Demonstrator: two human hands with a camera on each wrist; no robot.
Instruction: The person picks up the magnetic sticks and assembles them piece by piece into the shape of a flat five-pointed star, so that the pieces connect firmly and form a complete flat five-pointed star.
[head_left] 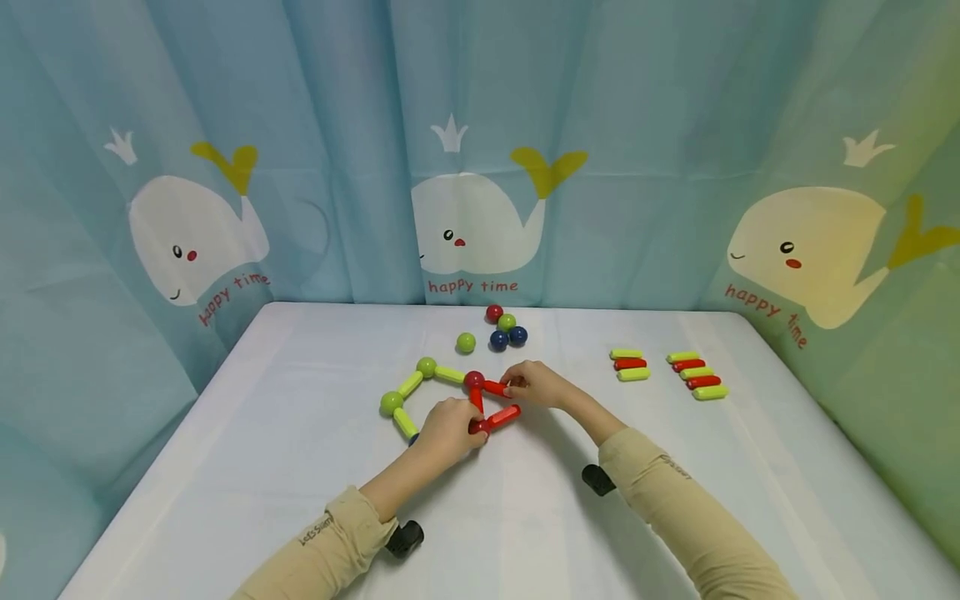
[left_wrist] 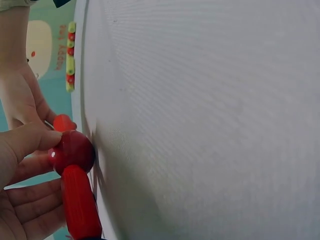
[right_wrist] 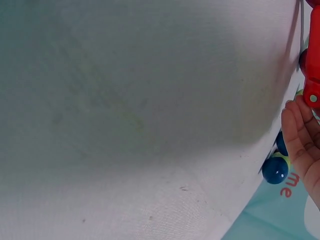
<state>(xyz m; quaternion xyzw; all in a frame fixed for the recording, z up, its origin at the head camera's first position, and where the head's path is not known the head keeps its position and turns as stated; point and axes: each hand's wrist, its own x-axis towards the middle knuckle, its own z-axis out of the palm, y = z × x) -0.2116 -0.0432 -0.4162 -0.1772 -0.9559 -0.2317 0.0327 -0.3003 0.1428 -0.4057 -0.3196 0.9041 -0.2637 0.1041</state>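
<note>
My left hand (head_left: 447, 433) pinches a red ball (left_wrist: 75, 152) between thumb and fingers, at the lower corner of the joined pieces. From that ball a red stick (head_left: 504, 417) points right, and another red stick (head_left: 477, 400) runs up to a second red ball (head_left: 474, 380). My right hand (head_left: 538, 385) holds the end of a red stick (head_left: 495, 388) that meets this upper ball. Leftward, green sticks (head_left: 410, 384) and green balls (head_left: 392, 403) form a curved chain; its lower end, with a blue ball, is partly hidden behind my left hand.
Behind the joined pieces lie a loose green ball (head_left: 466, 342), a red ball (head_left: 494, 313) and blue balls (head_left: 498, 340). Two groups of green and red sticks (head_left: 630, 364) (head_left: 703, 382) lie at the right of the white table (head_left: 225, 467). A whale-print curtain (head_left: 345, 167) stands behind.
</note>
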